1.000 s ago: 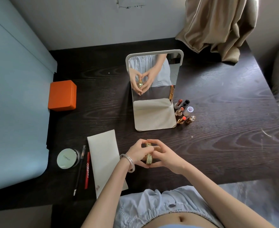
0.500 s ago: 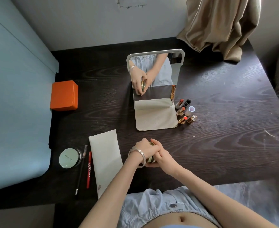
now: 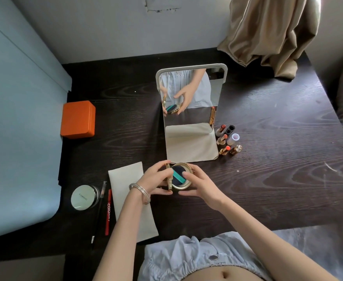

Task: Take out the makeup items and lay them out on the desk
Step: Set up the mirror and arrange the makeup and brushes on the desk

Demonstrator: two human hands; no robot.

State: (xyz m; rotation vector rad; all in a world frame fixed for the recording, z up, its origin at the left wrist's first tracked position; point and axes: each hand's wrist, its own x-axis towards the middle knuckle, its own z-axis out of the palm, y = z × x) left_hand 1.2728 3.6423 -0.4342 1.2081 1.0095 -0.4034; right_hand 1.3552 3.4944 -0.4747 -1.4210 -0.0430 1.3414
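A: Compact (image 3: 180,177) sits open between both hands, just above the desk (image 3: 267,179) in front of the mirror (image 3: 189,110). Left hand (image 3: 155,179) curls round the raised lid, right hand (image 3: 202,184) cups the base, one fingertip on the dark puff with the teal band.

B: So what might go wrong from here?

A: My guess is the puff. It lies loose in the base, so a tilt could slide it out onto the desk or the lap.

B: And the hinge?

A: Pushing the lid too far back could strain it. I cannot tell how far it opens.

B: Anything nearby at risk?

A: Lipsticks (image 3: 226,138) stand uncapped just right of the mirror; a careless reach past them could topple the row. The pouch (image 3: 126,179), green jar (image 3: 83,196) and red pencil (image 3: 108,211) lie to the left, well clear.
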